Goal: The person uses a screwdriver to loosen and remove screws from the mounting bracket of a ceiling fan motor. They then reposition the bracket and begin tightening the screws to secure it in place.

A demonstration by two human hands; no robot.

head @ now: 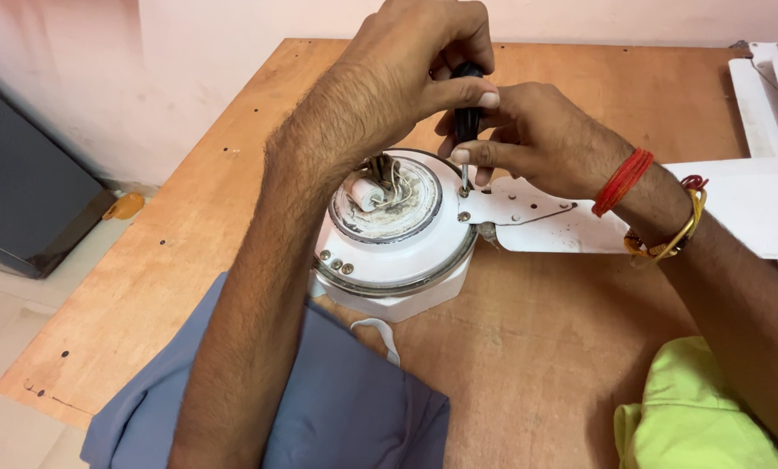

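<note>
The fan motor (398, 239) sits mid-bench (537, 347), partly on a blue cloth (337, 408). Just right of the motor, both hands grip a screwdriver (467, 117): left hand (406, 74) clamped on its handle, right hand (528, 135) pinching the shaft, tip on the blade (580, 217) bracket.

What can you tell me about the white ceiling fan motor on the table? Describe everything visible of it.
The ceiling fan motor is a round white housing, apparently painted metal, lying flat on the wooden table with its dusty, stained centre plate facing up. A small white cylinder and wires sit at the hub. Screws dot the rim. A white fan blade is attached at its right side, where the screwdriver, held by both the left hand and the right hand, meets a screw. A blue cloth lies at its near edge.
</note>
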